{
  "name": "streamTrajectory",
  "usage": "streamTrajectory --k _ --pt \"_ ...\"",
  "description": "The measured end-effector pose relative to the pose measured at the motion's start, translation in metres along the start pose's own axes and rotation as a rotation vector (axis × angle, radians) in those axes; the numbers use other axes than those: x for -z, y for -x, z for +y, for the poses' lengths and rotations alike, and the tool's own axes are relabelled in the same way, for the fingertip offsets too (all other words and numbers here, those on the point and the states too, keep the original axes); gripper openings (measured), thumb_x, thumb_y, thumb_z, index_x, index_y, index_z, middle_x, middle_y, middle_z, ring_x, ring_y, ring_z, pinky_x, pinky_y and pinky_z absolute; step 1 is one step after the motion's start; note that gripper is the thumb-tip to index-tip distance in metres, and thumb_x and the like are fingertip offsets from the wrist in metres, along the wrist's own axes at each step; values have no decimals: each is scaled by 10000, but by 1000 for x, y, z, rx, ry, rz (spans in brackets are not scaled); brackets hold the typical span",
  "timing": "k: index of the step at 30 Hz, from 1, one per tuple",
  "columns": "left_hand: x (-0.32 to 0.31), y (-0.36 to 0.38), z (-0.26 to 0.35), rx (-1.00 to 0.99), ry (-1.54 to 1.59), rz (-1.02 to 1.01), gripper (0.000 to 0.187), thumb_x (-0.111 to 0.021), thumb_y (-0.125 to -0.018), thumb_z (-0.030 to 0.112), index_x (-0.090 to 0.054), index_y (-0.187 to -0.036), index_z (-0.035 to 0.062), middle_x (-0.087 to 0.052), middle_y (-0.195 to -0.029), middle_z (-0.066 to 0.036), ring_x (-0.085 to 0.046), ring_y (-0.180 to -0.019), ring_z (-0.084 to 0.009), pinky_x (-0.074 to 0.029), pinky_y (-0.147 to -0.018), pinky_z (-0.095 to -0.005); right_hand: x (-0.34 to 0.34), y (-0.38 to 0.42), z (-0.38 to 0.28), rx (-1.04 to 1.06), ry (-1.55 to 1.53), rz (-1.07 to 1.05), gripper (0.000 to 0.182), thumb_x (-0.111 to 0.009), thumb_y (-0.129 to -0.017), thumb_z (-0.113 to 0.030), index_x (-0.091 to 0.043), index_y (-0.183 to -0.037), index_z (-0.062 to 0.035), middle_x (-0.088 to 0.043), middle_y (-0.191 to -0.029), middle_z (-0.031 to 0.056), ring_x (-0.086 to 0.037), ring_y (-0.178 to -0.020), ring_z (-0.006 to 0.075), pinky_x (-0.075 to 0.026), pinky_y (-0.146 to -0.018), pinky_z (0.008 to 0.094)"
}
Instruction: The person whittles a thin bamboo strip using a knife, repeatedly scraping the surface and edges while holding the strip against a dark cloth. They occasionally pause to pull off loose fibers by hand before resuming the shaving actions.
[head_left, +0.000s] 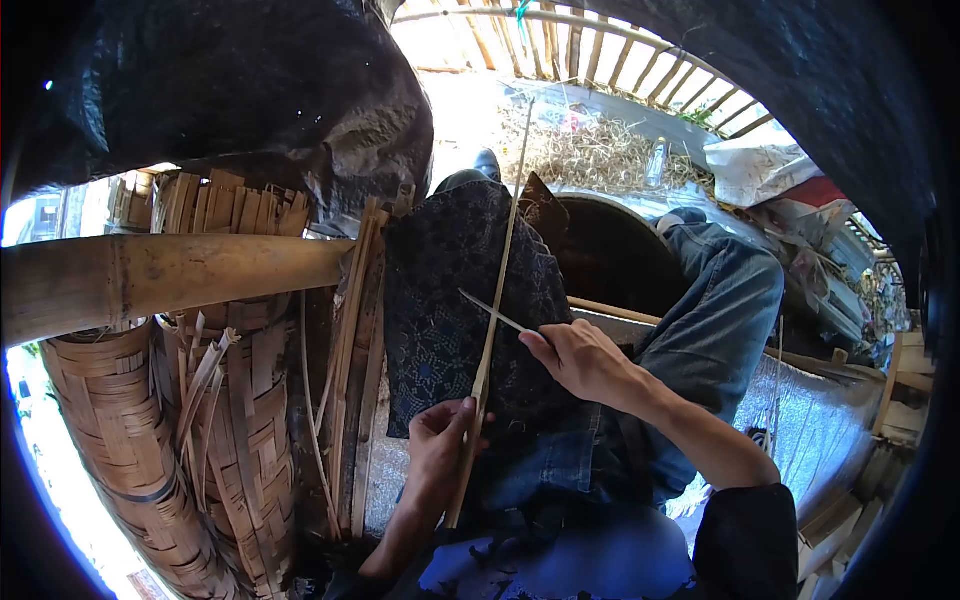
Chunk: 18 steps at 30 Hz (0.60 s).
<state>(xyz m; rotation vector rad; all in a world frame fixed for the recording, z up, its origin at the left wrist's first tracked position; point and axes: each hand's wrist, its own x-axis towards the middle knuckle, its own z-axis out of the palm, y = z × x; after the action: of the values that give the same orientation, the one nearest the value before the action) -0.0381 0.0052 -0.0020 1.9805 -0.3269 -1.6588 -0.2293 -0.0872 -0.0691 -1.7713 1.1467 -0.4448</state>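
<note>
Two bare hands meet over our lap: we hold a long, thin wooden strip (507, 250) in the left hand (432, 445) and a knife (478, 301) in the right hand (590, 365). The strip slants from near our waist, over a dark patterned cloth (430, 365), to its far tip. Our left fingers are pinched on its near part; our right fingers are clamped around the knife's handle, mostly hiding it. The narrow blade crosses the strip farther along than the left hand, its point to the left; we cannot tell whether it bites in. If the blade skidded near-ward along the strip, it could nick our left thumb, which lies in that line. Too deep a cut could split the strip, and its long far end, reaching past the cloth, could sway and loosen our pinch. Woven baskets (120, 420) stand left; a jeans-clad leg (705, 290) bends on the right.
</note>
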Motion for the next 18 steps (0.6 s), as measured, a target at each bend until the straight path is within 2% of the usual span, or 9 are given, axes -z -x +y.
streamTrajectory --k 2,6,15,18 --pt "-1 0 2 10 -41 3 310 -601 -900 300 -629 -945 -5 -671 -790 -67 -596 -584 -99 -479 -535 -221 2 -2 3 5 41 1 518 -443 -967 -362 -489 -575 -26 -464 -446 172 -498 -384 336 -383 -399 416" --pt "-3 1 6 14 -63 1 313 -597 -903 296 -627 -948 -13 -671 -796 -71 -601 -594 -103 -483 -543 -225 8 -5 -1 -6 160 -33 518 -444 -962 -383 -495 -587 -29 -473 -446 162 -512 -385 324 -390 -396 414" --pt "-7 3 9 3 -68 31 299 -587 -911 276 -627 -929 -20 -661 -783 -69 -590 -597 -99 -484 -559 -225 7 -9 -4 -87 180 -82 517 -445 -955 -415 -494 -608 -35 -472 -431 135 -500 -357 290 -397 -380 406" --pt "-7 2 8 3 -77 39 300 -585 -912 277 -628 -920 -19 -659 -777 -67 -588 -595 -97 -482 -557 -223 9 -11 -6 -128 165 -127 483 -456 -957 -383 -495 -637 -22 -458 -456 160 -499 -397 336 -382 -417 418"
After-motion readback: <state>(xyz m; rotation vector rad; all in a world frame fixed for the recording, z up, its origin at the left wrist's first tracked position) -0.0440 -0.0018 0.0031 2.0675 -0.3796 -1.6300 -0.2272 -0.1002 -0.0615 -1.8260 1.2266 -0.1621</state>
